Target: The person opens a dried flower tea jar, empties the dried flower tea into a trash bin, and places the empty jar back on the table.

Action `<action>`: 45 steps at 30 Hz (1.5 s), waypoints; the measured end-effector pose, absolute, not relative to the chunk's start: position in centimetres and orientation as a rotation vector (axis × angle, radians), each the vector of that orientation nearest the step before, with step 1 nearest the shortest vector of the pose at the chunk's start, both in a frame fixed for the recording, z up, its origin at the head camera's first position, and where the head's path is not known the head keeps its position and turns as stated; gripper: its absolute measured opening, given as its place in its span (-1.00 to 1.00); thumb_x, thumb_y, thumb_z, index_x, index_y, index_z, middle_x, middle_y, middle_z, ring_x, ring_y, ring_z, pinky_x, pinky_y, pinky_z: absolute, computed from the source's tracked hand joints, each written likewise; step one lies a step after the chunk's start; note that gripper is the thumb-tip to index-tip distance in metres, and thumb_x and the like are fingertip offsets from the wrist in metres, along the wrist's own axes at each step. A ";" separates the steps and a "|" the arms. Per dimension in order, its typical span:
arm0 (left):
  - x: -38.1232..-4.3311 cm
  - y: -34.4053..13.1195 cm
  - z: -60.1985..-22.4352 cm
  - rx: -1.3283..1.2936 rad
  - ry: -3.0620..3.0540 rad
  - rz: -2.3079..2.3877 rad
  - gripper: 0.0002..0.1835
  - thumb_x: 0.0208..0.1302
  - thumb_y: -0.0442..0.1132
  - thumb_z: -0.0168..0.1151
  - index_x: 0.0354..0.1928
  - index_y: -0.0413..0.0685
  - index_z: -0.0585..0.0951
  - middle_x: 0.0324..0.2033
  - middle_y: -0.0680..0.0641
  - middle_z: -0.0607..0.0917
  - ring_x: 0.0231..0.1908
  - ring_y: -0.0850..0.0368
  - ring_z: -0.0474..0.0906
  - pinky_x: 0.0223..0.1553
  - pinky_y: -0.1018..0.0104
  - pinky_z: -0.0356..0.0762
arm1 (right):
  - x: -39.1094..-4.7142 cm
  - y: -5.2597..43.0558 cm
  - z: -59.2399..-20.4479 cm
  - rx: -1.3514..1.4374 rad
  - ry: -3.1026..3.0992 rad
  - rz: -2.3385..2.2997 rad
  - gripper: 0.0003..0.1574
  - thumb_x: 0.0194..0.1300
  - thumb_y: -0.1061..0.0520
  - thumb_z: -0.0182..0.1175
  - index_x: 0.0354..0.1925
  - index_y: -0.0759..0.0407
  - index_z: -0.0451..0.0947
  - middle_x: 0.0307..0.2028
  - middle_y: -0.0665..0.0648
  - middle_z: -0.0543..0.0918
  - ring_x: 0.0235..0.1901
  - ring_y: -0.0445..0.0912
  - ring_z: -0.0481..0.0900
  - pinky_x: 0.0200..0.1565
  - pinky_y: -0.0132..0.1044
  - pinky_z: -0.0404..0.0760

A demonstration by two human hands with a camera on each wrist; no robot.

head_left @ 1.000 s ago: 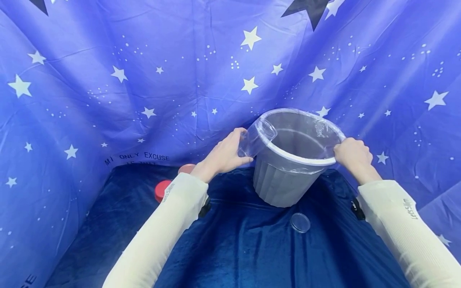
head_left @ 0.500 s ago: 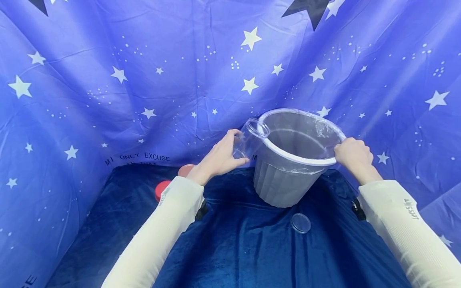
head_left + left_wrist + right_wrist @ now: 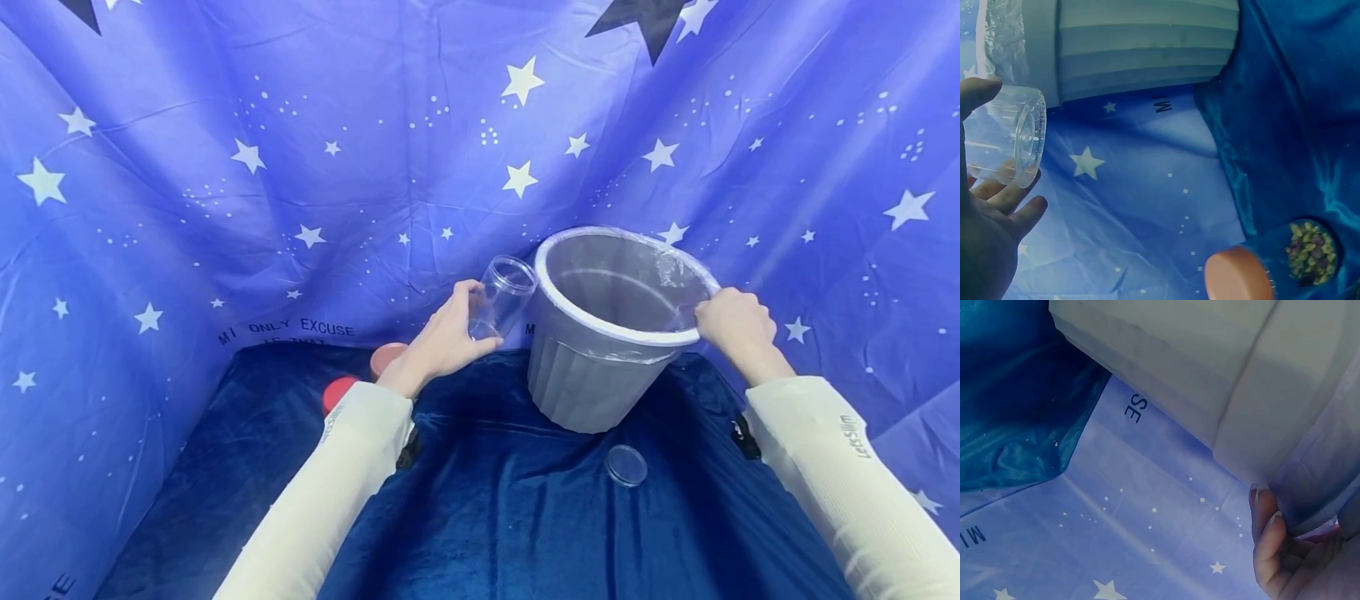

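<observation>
My left hand (image 3: 444, 340) grips a clear plastic jar (image 3: 504, 293), lidless and tilted with its mouth up toward the bin. In the left wrist view the jar (image 3: 1007, 134) looks see-through, with nothing visible inside. Just right of it stands a grey trash bin (image 3: 592, 379) with a white rim and a clear plastic liner, leaning a little. My right hand (image 3: 738, 329) holds the bin's right rim, fingers curled over the edge and liner. From the right wrist view, the fingertips (image 3: 1270, 534) press under the bin's rim (image 3: 1285, 425).
A clear round lid (image 3: 626, 465) lies on the dark blue cloth (image 3: 525, 517) before the bin. Two red-lidded containers (image 3: 339, 393) stand behind my left forearm; one jar (image 3: 1311, 253) shows dried bits inside. A starry blue curtain (image 3: 375, 192) hangs behind.
My left hand has drawn the jar leftward and down, away from over the bin's rim, and turned it more upright. The right hand and bin have stayed nearly still.
</observation>
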State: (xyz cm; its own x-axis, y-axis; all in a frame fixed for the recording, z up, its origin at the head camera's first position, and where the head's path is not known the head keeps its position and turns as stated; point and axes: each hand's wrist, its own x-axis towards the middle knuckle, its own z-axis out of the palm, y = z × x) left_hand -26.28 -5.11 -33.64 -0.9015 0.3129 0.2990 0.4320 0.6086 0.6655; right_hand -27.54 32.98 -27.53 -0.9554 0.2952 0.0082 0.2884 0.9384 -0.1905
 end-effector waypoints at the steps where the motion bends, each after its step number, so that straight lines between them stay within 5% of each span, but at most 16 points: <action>1: -26.2 -5.3 -33.9 -0.616 -2.677 -1.172 -0.15 0.13 -0.03 0.39 0.37 -0.04 0.14 0.26 -0.16 0.44 0.17 -0.11 0.49 0.22 -0.01 0.45 | -27.6 32.9 -27.5 -0.457 -3.056 0.294 -0.31 0.35 -0.02 -0.26 -0.04 0.62 0.40 -0.02 0.72 0.44 -0.04 0.57 0.47 -0.27 0.23 0.51; 45: -22.9 -7.6 -47.4 -0.348 -2.673 -1.400 -0.17 0.11 -0.12 0.45 0.29 -0.14 0.15 0.13 -0.27 0.55 0.21 -0.14 0.50 0.26 -0.04 0.42 | -27.2 33.0 -27.5 -0.428 -3.033 0.309 -0.32 0.35 -0.01 -0.26 -0.03 0.60 0.42 -0.01 0.71 0.44 -0.03 0.58 0.45 -0.25 0.25 0.50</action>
